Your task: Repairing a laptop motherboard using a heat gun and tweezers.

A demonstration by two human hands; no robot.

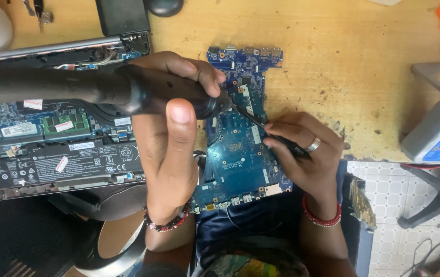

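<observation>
Rework on a blue circuit board was shown, the board lying on the worn wooden tabletop with its near end hanging over the edge toward the lap. The left hand was clenched around the thick black handle of a hot-air tool, whose nozzle end was held just above the upper middle of the board. The right hand, a ring on one finger, was closed in a pinch on slim black tweezers, their tips laid against the board right under the nozzle.

For the step to be done well, it was judged that the nozzle should be kept hovering and steady over the one spot, with the tweezers touching only the part being worked and the wrist braced on the board's edge.

Room was tight on the left, where an opened laptop with its battery and memory exposed lay just beside the board. To the right, bare tabletop was left open up to a grey and blue unit. The overhanging near end was judged liable to tip if pressed.
</observation>
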